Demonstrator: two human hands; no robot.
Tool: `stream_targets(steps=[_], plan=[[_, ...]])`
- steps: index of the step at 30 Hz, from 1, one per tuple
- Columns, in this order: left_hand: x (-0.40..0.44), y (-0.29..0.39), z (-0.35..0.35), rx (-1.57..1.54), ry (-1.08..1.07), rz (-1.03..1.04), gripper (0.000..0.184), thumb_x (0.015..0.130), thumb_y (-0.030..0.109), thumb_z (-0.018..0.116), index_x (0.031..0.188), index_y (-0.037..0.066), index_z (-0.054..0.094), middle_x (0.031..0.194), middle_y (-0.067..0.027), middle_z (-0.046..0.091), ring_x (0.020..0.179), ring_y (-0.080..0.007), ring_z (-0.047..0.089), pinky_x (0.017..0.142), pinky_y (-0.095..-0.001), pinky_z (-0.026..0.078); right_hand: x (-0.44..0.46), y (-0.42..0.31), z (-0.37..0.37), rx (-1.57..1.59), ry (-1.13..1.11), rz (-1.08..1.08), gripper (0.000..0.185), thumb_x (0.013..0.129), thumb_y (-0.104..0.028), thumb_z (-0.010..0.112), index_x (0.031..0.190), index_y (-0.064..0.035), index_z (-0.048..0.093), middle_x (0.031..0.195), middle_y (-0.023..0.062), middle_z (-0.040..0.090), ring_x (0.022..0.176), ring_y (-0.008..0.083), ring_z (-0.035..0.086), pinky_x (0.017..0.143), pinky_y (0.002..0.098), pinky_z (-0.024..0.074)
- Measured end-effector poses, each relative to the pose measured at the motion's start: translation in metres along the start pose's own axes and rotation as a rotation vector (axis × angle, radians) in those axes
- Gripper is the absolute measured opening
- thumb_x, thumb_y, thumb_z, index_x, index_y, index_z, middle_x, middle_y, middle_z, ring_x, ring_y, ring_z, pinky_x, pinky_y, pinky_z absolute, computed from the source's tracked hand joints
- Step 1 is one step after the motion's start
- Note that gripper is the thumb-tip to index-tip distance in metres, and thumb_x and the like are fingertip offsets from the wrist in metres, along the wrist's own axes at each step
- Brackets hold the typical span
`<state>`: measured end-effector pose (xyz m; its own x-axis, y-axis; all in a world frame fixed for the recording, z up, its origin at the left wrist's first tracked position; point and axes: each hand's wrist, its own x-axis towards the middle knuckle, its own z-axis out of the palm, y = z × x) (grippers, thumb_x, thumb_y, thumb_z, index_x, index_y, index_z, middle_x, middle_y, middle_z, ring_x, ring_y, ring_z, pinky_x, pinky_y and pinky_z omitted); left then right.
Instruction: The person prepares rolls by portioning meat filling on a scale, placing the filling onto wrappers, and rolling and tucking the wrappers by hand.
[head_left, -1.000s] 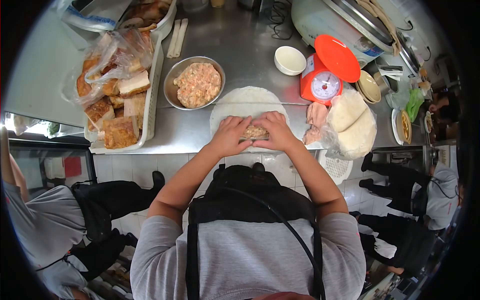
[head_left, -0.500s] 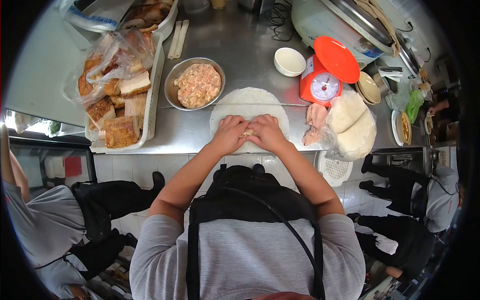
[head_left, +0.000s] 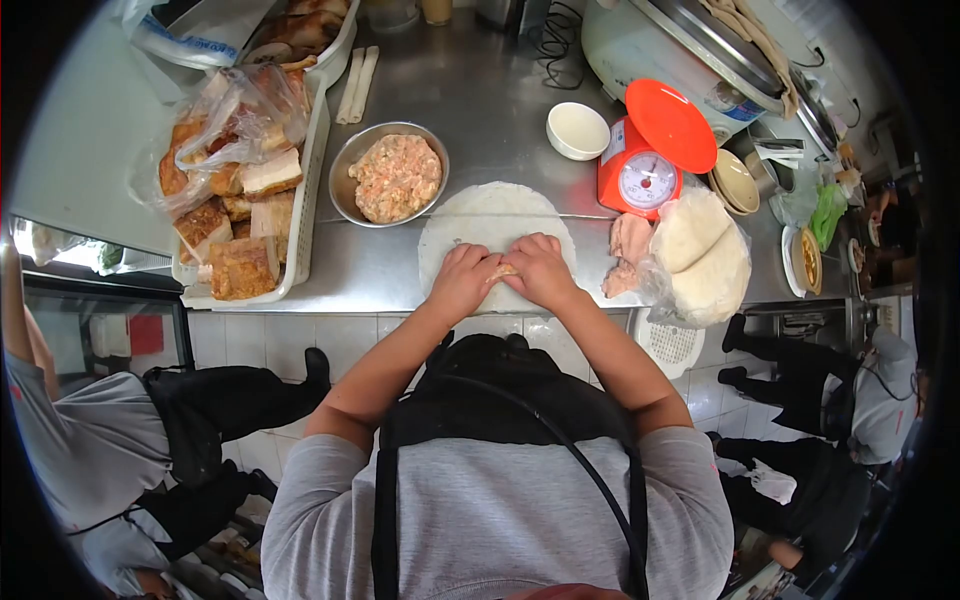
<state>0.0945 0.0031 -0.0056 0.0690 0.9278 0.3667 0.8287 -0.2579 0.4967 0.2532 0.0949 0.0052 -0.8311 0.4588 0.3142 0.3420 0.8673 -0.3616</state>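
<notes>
A thin, round white wrapper sheet (head_left: 497, 205) lies at the counter's near edge. Over its near half, my left hand (head_left: 464, 277) and my right hand (head_left: 541, 268) are side by side with curled fingers, both closed on a strip of minced meat filling (head_left: 502, 271). Only a short piece of the filling shows between my thumbs; my fingers hide the rest. Beyond my left hand stands a steel bowl (head_left: 339, 183) holding a mound of minced meat (head_left: 398, 178). Right of my right hand are a pale pink lump of raw meat (head_left: 629, 241) and a bagged stack of wrapper sheets (head_left: 708, 255).
A red kitchen scale (head_left: 648, 170) and a white bowl (head_left: 578, 131) stand behind the wrapper. On the left, a white crate (head_left: 312, 190) holds roasted pork pieces (head_left: 243, 267). Two pale rolls (head_left: 358, 85) lie farther back. Other people stand to both sides.
My hands have shifted slightly on the wrapper, and the filling between my thumbs now sits at more of a slant. The whole view has moved a little.
</notes>
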Motion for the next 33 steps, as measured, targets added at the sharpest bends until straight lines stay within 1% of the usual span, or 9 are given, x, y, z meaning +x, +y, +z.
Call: stream_targets(steps=[3, 6, 9, 15, 18, 24, 27, 30, 33], plan=[[-0.005, 0.003, -0.005, 0.024, 0.030, -0.011, 0.034, 0.069, 0.013, 0.066, 0.101, 0.007, 0.060, 0.093, -0.0087, 0.053, 0.090, -0.0277, 0.049, 0.081, -0.0368, 0.040, -0.001, -0.008, -0.019, 0.030, 0.052, 0.069, 0.032, 0.064, -0.025, 0.071, 0.093, -0.0130, 0.064, 0.091, 0.0027, 0.053, 0.092, 0.0225, 0.047, 0.082, 0.0371, 0.0334], [-0.010, 0.005, -0.003, 0.036, 0.098, -0.038, 0.035, 0.067, 0.010, 0.067, 0.101, 0.006, 0.059, 0.093, -0.0089, 0.053, 0.090, -0.0278, 0.049, 0.080, -0.0366, 0.041, -0.010, 0.004, -0.007, 0.069, -0.040, 0.066, 0.042, 0.060, -0.029, 0.074, 0.098, -0.0137, 0.062, 0.093, 0.0041, 0.053, 0.093, 0.0230, 0.047, 0.082, 0.0375, 0.0333], [-0.011, 0.003, -0.001, 0.026, 0.102, -0.070, 0.038, 0.066, 0.013, 0.069, 0.103, 0.007, 0.059, 0.096, -0.0084, 0.052, 0.093, -0.0274, 0.048, 0.082, -0.0381, 0.039, -0.010, 0.009, 0.001, 0.032, -0.024, 0.042, 0.049, 0.057, -0.033, 0.075, 0.100, -0.0144, 0.062, 0.094, 0.0050, 0.052, 0.095, 0.0236, 0.046, 0.083, 0.0376, 0.0334], [-0.003, 0.029, -0.026, 0.091, 0.112, -0.026, 0.047, 0.063, 0.021, 0.072, 0.107, 0.009, 0.059, 0.099, -0.0066, 0.051, 0.099, -0.0254, 0.046, 0.086, -0.0414, 0.034, -0.006, -0.003, -0.033, 0.130, 0.146, -0.021, 0.031, 0.061, -0.025, 0.073, 0.088, -0.0138, 0.062, 0.087, 0.0032, 0.052, 0.092, 0.0234, 0.047, 0.081, 0.0374, 0.0342], [-0.001, 0.020, -0.009, 0.059, 0.055, -0.029, 0.043, 0.064, 0.019, 0.071, 0.104, 0.009, 0.060, 0.098, -0.0068, 0.052, 0.097, -0.0253, 0.047, 0.084, -0.0400, 0.035, -0.011, 0.007, -0.009, 0.130, 0.096, -0.058, 0.031, 0.061, -0.026, 0.073, 0.087, -0.0132, 0.061, 0.091, 0.0049, 0.052, 0.092, 0.0248, 0.047, 0.082, 0.0385, 0.0332], [-0.003, 0.006, 0.002, 0.069, 0.100, -0.070, 0.030, 0.066, 0.016, 0.070, 0.094, 0.009, 0.064, 0.092, -0.0063, 0.053, 0.091, -0.0259, 0.049, 0.082, -0.0377, 0.037, -0.002, -0.006, -0.012, 0.154, 0.177, 0.094, 0.021, 0.064, -0.021, 0.070, 0.082, -0.0141, 0.063, 0.090, 0.0027, 0.054, 0.093, 0.0232, 0.047, 0.081, 0.0377, 0.0332], [-0.007, 0.004, 0.001, 0.044, 0.168, -0.054, 0.030, 0.066, 0.015, 0.070, 0.095, 0.008, 0.064, 0.092, -0.0061, 0.054, 0.091, -0.0265, 0.049, 0.081, -0.0372, 0.037, -0.002, -0.010, -0.005, 0.083, 0.046, 0.055, 0.027, 0.064, -0.023, 0.070, 0.088, -0.0149, 0.064, 0.093, 0.0037, 0.054, 0.094, 0.0234, 0.047, 0.082, 0.0377, 0.0330], [-0.006, 0.008, -0.005, 0.046, 0.117, -0.052, 0.033, 0.068, 0.016, 0.068, 0.099, 0.008, 0.063, 0.093, -0.0062, 0.054, 0.093, -0.0266, 0.048, 0.084, -0.0388, 0.035, -0.002, -0.001, 0.002, 0.033, 0.010, 0.038, 0.033, 0.062, -0.026, 0.071, 0.093, -0.0152, 0.065, 0.095, 0.0040, 0.054, 0.095, 0.0235, 0.047, 0.083, 0.0382, 0.0326], [0.002, 0.024, -0.018, 0.156, 0.091, -0.076, 0.035, 0.070, 0.018, 0.066, 0.104, 0.009, 0.061, 0.094, -0.0055, 0.054, 0.095, -0.0254, 0.047, 0.087, -0.0409, 0.031, -0.004, -0.005, -0.013, 0.051, 0.077, 0.120, 0.029, 0.063, -0.024, 0.071, 0.090, -0.0146, 0.065, 0.092, 0.0023, 0.054, 0.095, 0.0225, 0.047, 0.082, 0.0375, 0.0330]])
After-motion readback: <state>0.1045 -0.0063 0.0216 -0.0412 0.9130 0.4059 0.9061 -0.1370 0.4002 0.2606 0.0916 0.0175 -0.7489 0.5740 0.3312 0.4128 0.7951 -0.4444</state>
